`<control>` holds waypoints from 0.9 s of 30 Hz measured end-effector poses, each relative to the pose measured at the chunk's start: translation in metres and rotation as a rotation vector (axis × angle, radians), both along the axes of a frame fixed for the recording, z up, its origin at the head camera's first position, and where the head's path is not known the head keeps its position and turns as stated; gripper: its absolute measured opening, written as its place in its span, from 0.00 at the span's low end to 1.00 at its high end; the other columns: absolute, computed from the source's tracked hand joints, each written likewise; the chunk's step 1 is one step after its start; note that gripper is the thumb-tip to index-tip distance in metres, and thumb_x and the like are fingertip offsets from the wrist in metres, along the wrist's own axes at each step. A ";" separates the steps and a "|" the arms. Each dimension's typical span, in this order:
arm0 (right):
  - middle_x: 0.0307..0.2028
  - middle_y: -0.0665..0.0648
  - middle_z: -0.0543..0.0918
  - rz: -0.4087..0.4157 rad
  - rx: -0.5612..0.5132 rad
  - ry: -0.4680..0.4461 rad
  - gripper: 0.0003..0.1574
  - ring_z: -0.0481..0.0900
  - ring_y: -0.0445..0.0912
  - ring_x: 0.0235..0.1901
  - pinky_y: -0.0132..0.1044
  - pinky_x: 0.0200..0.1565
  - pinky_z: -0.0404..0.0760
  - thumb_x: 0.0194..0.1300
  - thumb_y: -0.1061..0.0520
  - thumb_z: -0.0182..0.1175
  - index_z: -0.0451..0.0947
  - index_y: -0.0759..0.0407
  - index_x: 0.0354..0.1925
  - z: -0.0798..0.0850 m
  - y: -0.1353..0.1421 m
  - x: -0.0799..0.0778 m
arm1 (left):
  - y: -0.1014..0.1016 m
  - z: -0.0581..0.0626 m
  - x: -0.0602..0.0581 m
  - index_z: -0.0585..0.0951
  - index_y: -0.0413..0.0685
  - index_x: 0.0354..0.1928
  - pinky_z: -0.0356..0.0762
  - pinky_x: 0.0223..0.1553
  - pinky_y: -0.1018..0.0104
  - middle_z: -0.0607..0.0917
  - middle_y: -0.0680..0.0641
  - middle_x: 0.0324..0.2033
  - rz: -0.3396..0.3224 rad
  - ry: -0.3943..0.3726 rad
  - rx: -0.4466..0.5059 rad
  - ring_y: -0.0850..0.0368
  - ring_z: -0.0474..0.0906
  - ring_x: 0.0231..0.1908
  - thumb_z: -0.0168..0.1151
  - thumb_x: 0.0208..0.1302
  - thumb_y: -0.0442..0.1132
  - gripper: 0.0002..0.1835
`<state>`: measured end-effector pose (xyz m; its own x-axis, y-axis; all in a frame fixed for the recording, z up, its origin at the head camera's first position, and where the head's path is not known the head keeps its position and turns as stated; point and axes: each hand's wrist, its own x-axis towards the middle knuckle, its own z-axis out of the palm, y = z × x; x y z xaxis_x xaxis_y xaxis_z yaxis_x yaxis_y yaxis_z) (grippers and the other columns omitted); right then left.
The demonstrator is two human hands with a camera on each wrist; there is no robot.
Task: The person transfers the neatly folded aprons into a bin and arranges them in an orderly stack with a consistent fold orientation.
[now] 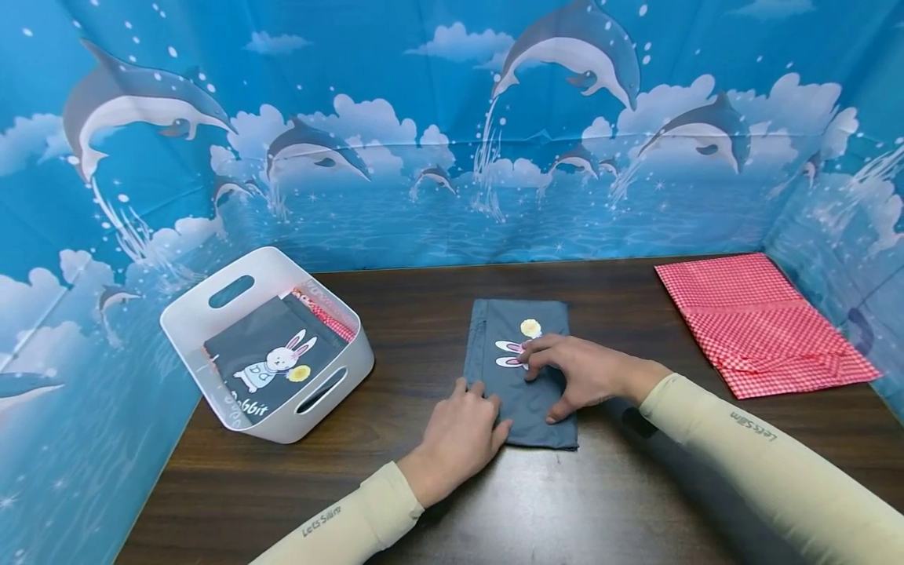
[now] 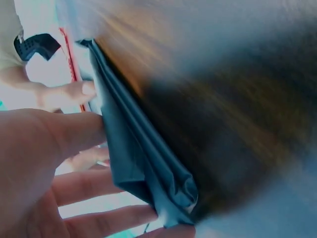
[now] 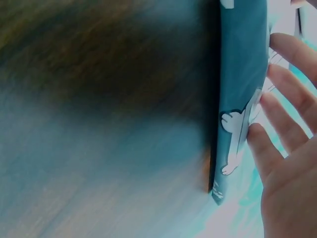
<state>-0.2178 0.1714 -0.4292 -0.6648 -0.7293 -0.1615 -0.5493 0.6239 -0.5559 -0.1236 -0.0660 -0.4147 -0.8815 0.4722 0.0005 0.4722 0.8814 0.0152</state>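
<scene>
A dark grey folded cloth (image 1: 526, 428) with a white rabbit and yellow flower print lies flat in front of me on the table. My left hand (image 1: 455, 435) rests at its lower left edge, fingertips touching the fabric. With fingers spread, my right hand (image 1: 582, 373) touches the top near the rabbit's ears and the right edge, covering part of the print. In the left wrist view, the cloth's layered folded edge (image 2: 131, 139) shows beside the left fingers. The right wrist view has the right fingertips (image 3: 257, 136) on the cloth's printed face.
A white bin (image 1: 359, 353) with handle slots stands at the left, holding a similar grey rabbit-print piece (image 1: 247, 337) and a red patterned one (image 1: 325, 314). A red-and-white checked cloth (image 1: 763, 322) lies folded at the right. Behind the wooden table (image 1: 410, 314) hangs a dolphin-print curtain (image 1: 395, 212).
</scene>
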 end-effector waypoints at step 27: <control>0.83 0.61 0.64 -0.138 0.175 0.122 0.63 0.60 0.66 0.82 0.70 0.72 0.73 0.52 0.17 0.72 0.72 0.43 0.78 -0.005 0.021 0.026 | -0.034 -0.019 -0.044 0.67 0.57 0.83 0.67 0.78 0.35 0.59 0.43 0.85 -0.063 -0.324 0.110 0.35 0.53 0.85 0.61 0.74 0.68 0.42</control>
<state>-0.1921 0.1928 -0.4344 -0.7785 -0.5982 -0.1899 -0.5087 0.7786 -0.3676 -0.1676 -0.1002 -0.4333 -0.8131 0.5386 -0.2209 0.4810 0.8353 0.2662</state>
